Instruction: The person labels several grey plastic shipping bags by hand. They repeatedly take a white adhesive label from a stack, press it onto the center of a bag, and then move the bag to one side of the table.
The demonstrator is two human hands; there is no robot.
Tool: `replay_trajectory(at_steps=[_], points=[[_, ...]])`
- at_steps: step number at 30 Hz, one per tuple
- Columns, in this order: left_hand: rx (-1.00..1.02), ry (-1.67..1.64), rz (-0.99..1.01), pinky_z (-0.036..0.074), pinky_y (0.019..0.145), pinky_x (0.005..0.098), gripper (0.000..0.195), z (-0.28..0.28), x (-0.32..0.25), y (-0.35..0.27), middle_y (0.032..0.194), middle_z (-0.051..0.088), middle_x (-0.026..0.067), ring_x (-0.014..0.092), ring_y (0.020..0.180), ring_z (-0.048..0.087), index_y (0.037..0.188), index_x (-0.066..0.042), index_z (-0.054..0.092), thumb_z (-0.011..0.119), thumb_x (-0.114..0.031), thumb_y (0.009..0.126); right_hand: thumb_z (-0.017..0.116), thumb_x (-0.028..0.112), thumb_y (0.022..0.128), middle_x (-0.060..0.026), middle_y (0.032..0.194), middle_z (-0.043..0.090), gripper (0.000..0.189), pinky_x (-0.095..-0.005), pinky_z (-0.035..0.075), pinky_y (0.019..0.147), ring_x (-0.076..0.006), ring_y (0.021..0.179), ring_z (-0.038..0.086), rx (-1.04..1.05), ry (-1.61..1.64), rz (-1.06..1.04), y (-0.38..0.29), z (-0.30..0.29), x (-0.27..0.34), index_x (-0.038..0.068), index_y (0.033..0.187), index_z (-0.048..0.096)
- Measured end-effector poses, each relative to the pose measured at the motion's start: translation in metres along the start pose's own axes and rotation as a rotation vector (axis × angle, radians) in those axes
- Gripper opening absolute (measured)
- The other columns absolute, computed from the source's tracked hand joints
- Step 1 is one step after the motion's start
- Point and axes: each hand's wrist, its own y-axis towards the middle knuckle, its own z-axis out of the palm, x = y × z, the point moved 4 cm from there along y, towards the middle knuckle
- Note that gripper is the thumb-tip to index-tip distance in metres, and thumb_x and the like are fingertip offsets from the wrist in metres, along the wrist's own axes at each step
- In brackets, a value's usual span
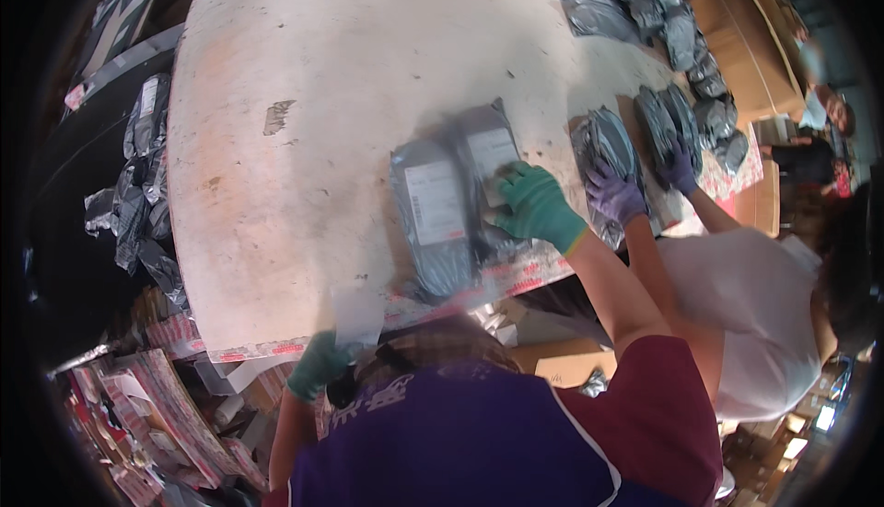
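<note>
My right hand (539, 203), in a green knit glove, lies with fingers apart on a grey plastic mailer bag (483, 127) and covers part of its white label. Motion blurs the fingertips. Beside it, touching, is a second grey mailer bag (445, 269) with a white printed label (435, 203) facing up. Both bags lie at the near edge of the worn white tabletop (297, 196). My left hand (321, 365), gloved in green, is low by my waist, its fingers closed at the lower end of a blank-looking white paper slip (358, 317). A dark object (342, 391) beside that hand is unclear.
At right, a co-worker's purple-gloved hands (615, 193) touch bundled grey bags (601, 137). Grey parcels (680, 30) line the far right by a cardboard box (746, 44). More grey parcels (135, 210) lie left, beyond the table edge. An open carton (573, 369) sits below the table.
</note>
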Motion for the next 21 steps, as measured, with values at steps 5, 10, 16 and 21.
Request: replay_trajectory(at_steps=[5, 10, 16, 21], points=[[-0.147, 0.028, -0.002, 0.051, 0.072, 0.036, 0.03, -0.002, 0.04, -0.021, 0.089, 0.069, 0.0182, 0.02, 0.08, 0.064, 0.101, 0.004, 0.067, 0.067, -0.024, 0.089, 0.062, 0.033, 0.084, -0.02, 0.129, 0.054, 0.054, -0.0479, 0.039, 0.102, -0.0386, 0.122, 0.048, -0.361, -0.105, 0.107, 0.053, 0.038, -0.005, 0.005, 0.129, 0.055], [-0.279, 0.477, 0.193, 0.046, 0.069, 0.0451, 0.023, -0.014, 0.083, -0.049, 0.085, 0.06, 0.0156, 0.035, 0.079, 0.057, 0.088, 0.0, 0.062, 0.059, -0.022, 0.092, 0.051, 0.043, 0.089, -0.0179, 0.137, 0.048, 0.061, -0.0476, 0.036, 0.107, -0.0362, 0.128, 0.044, -0.302, 0.309, 0.288, 0.035, 0.051, -0.018, 0.006, 0.137, 0.047], [-0.443, -0.473, 0.017, 0.049, 0.081, 0.0338, 0.035, -0.081, 0.141, -0.1, 0.096, 0.067, 0.0088, 0.015, 0.087, 0.059, 0.108, 0.003, 0.063, 0.052, -0.03, 0.102, 0.039, 0.054, 0.096, -0.0153, 0.147, 0.042, 0.07, -0.0473, 0.032, 0.113, -0.0334, 0.135, 0.039, -0.259, 1.601, 0.475, 0.091, 0.068, 0.173, 0.007, 0.147, 0.036], [-0.652, -0.827, 0.289, 0.051, 0.086, 0.0287, 0.032, -0.14, 0.175, -0.165, 0.101, 0.07, 0.006, 0.012, 0.093, 0.062, 0.114, 0.002, 0.064, 0.054, -0.026, 0.102, 0.054, 0.022, 0.099, -0.0128, 0.127, 0.056, 0.042, -0.0369, 0.047, 0.094, -0.0238, 0.11, 0.058, -0.038, 0.99, -0.105, 0.135, 0.137, 0.343, 0.002, 0.135, 0.048]])
